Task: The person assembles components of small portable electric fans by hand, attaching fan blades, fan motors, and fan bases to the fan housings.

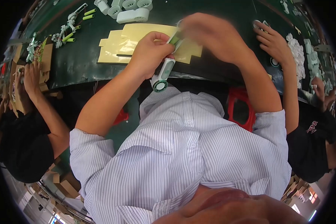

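Observation:
My left hand [149, 52] pinches a white plastic housing [167, 67] above the table's near edge. Its lower end is round, with a green ring, and points toward my body. Near my fingertips a light green cylinder [174, 39], shaped like a battery cell, shows within the upper part. My right hand [209, 37] is over the upper end of the housing and smeared by motion. Its fingers cannot be made out, nor whether they touch the housing. Beneath both hands lie flat yellow sheets [128, 37] with a glossy surface.
White round housings [130, 4] and a long white part [133, 15] lie at the back. Green cylinders [89, 15] with white assemblies are at the left. Co-workers' hands [274, 41] work on both sides. A red stool [242, 108] stands below the dark green table [82, 67].

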`<state>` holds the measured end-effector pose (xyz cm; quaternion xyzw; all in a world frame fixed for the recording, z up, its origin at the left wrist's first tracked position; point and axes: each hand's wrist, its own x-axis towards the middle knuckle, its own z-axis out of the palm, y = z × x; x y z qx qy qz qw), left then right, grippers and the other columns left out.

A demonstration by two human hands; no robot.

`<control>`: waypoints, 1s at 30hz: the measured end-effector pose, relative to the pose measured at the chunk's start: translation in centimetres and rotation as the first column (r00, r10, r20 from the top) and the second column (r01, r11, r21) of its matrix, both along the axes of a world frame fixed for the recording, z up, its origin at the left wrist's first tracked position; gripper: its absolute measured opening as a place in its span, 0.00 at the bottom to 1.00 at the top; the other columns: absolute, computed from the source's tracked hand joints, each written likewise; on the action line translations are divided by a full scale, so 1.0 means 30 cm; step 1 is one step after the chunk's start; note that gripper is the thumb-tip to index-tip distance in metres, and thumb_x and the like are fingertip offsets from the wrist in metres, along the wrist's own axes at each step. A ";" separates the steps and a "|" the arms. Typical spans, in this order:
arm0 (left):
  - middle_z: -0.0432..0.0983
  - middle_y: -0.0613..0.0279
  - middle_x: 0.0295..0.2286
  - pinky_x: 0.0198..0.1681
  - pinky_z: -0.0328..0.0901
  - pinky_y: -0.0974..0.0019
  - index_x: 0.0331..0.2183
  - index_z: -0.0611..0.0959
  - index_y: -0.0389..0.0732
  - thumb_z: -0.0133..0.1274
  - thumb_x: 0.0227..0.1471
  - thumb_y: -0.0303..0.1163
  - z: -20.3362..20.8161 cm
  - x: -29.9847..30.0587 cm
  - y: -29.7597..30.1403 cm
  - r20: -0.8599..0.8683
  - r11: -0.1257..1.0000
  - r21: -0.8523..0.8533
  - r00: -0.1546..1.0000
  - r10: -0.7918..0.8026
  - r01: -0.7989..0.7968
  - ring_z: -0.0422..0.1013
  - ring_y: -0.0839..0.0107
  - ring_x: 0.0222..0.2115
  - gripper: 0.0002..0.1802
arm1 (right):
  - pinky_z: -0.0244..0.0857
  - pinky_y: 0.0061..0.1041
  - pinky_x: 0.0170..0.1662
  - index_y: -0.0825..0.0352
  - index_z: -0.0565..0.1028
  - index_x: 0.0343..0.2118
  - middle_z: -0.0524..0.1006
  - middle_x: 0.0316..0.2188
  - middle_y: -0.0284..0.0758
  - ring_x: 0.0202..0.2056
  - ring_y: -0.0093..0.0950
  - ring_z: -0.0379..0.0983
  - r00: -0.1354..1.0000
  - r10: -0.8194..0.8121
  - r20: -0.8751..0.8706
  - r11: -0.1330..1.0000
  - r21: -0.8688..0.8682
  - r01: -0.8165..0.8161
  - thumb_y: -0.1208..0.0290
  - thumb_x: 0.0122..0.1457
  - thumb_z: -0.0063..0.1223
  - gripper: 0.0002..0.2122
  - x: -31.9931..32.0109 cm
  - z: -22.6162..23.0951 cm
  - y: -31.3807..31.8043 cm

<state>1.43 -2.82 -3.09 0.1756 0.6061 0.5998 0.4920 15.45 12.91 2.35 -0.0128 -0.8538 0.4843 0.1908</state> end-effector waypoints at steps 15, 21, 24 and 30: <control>0.75 0.51 0.34 0.31 0.70 0.70 0.42 0.72 0.25 0.57 0.43 0.24 0.025 0.010 0.000 -0.006 0.998 -0.068 1.000 -0.002 0.001 0.76 0.69 0.27 0.23 | 0.69 0.28 0.34 0.65 0.77 0.35 0.79 0.28 0.36 0.31 0.34 0.76 0.997 0.024 0.069 0.921 0.387 -0.049 0.73 0.54 0.55 0.06 -0.071 -0.072 0.037; 0.75 0.52 0.35 0.38 0.69 0.70 0.44 0.71 0.26 0.60 0.46 0.27 0.036 -0.004 -0.018 0.097 1.000 -0.014 0.995 -0.025 0.027 0.76 0.69 0.32 0.25 | 0.69 0.28 0.33 0.64 0.78 0.35 0.79 0.29 0.34 0.31 0.34 0.76 0.991 0.132 -0.027 0.882 0.460 -0.105 0.73 0.54 0.55 0.06 -0.074 -0.094 0.076; 0.75 0.59 0.33 0.35 0.69 0.72 0.45 0.72 0.31 0.59 0.51 0.27 0.027 -0.013 -0.017 0.175 0.999 0.000 0.984 -0.041 0.042 0.75 0.73 0.32 0.20 | 0.69 0.28 0.33 0.62 0.78 0.35 0.78 0.28 0.33 0.30 0.34 0.76 0.983 0.173 -0.055 0.875 0.467 -0.127 0.73 0.54 0.55 0.06 -0.077 -0.097 0.088; 0.77 0.61 0.33 0.34 0.69 0.74 0.43 0.74 0.32 0.59 0.52 0.31 -0.008 -0.012 -0.012 0.187 0.999 0.018 0.982 -0.032 0.029 0.75 0.75 0.31 0.18 | 0.68 0.31 0.31 0.60 0.77 0.33 0.78 0.27 0.32 0.30 0.34 0.76 0.990 0.139 -0.033 0.846 0.523 -0.102 0.72 0.55 0.55 0.04 -0.082 -0.093 0.092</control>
